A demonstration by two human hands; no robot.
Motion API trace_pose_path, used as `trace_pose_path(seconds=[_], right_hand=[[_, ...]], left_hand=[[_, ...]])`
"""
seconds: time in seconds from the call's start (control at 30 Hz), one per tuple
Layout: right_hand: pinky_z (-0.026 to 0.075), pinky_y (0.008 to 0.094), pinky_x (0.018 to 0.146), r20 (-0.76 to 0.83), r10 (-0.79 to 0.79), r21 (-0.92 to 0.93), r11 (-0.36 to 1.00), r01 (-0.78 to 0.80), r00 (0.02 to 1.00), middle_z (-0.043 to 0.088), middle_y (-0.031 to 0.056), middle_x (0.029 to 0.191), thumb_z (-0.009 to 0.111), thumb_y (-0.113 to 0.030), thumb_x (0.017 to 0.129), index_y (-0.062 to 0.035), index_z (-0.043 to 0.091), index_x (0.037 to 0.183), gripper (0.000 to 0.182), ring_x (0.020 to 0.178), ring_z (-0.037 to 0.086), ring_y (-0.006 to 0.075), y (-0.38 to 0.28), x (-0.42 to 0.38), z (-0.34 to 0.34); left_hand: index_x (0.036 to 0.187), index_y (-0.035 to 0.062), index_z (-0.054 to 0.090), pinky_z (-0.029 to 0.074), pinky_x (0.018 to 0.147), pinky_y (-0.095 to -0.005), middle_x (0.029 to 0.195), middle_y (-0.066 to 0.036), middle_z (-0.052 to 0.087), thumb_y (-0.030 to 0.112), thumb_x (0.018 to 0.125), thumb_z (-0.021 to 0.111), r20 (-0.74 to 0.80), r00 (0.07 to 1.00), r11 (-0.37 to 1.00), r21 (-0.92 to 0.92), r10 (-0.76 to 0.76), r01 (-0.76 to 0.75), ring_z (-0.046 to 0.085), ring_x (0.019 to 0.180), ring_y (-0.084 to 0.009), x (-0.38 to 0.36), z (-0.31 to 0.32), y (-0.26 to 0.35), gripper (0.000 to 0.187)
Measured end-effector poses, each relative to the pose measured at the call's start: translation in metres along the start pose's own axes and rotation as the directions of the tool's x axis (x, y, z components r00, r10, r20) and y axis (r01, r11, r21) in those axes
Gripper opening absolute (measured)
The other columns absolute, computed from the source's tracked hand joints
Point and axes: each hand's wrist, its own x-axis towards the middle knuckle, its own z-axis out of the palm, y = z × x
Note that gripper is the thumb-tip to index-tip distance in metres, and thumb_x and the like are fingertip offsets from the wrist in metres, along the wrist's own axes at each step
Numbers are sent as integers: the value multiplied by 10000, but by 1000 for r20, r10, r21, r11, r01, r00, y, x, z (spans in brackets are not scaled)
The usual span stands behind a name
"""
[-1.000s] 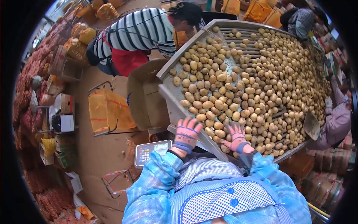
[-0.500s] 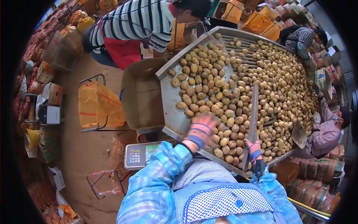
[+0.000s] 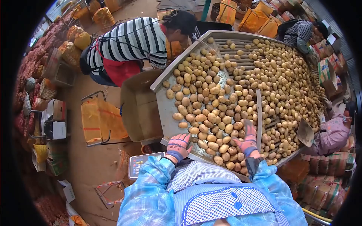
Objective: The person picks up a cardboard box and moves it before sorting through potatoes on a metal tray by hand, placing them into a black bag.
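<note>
Many potatoes [image 3: 211, 90] lie on a metal sorting table [image 3: 166, 107] with a slatted section. My left hand [image 3: 178, 146], in a pink and blue glove, rests at the near left edge, fingers extended, holding nothing. My right hand [image 3: 247, 140], gloved alike, is over the potatoes near the front, its fingers spread and slightly blurred. Just beyond it, a metal divider bar [image 3: 259, 116] stands across the table, apart from the fingers.
A brown bin [image 3: 143, 105] adjoins the table's left side. Left of it stands an orange bag on a frame [image 3: 102, 120]. A scale [image 3: 137, 165] is near my left forearm. Co-workers are at the upper left [image 3: 128, 41], upper right [image 3: 298, 34] and right [image 3: 332, 132]. A scoop [image 3: 305, 132] lies right.
My left hand has moved left, off the potatoes to the table edge. My right hand has let go of the divider bar and moved left over the potatoes.
</note>
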Motion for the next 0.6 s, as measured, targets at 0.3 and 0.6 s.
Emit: trace_pose_path(seconds=[0.3, 0.6], right_hand=[[81, 659, 1126, 369, -164, -190, 950, 247, 915, 203, 155, 1570, 666, -713, 686, -212, 295, 1498, 1023, 1441, 147, 428, -97, 112, 52], [94, 610, 1152, 394, -331, -175, 888, 424, 857, 291, 130, 1548, 639, -625, 754, -279, 403, 1448, 811, 1423, 225, 413, -65, 137, 41]], left_hand=[[1212, 76, 596, 437, 976, -424, 1211, -143, 612, 342, 822, 661, 15, 1000, 1000, -19, -14, 14, 562, 1145, -309, 4, -8, 3, 477], [1126, 90, 633, 490, 893, -423, 1102, -137, 657, 345, 799, 689, 79, 994, 988, -129, -74, 83, 615, 1044, -316, 15, -11, 1, 418]])
